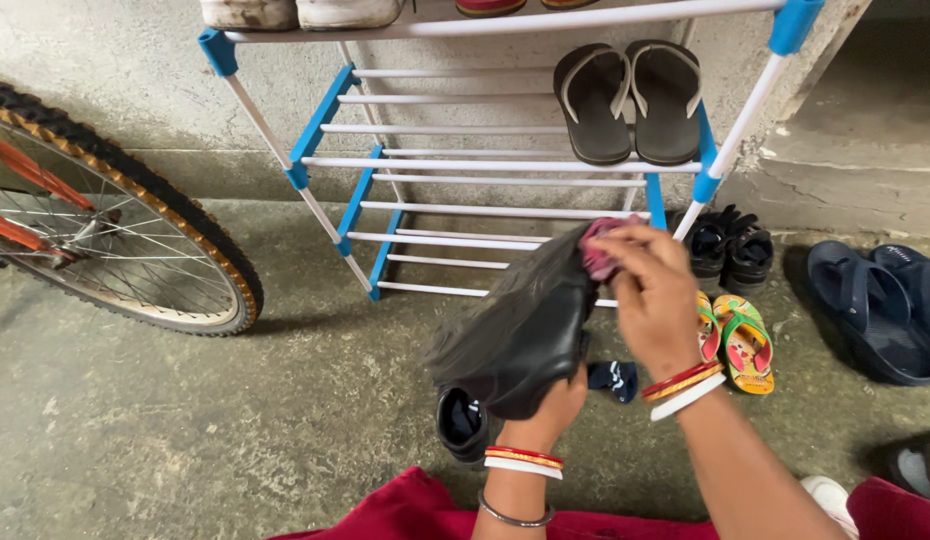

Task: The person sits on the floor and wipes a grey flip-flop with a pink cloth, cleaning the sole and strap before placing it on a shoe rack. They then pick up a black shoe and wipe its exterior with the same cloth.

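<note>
Left hand (pixel 557 405) grips the black shoe (pixel 520 335) from below; right hand (pixel 653 295) pinches a pink cloth (pixel 597 250) against its toe.

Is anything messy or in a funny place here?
Yes. A dark blue sock lies loose on the floor, and another is stuffed inside the black shoe standing there. Several sandals sit on the ground beside the rack, though its lower shelves are bare.

Dusty black shoe (pixel 520 335) held tilted, pink cloth (pixel 597 250) seemingly on toe
</note>
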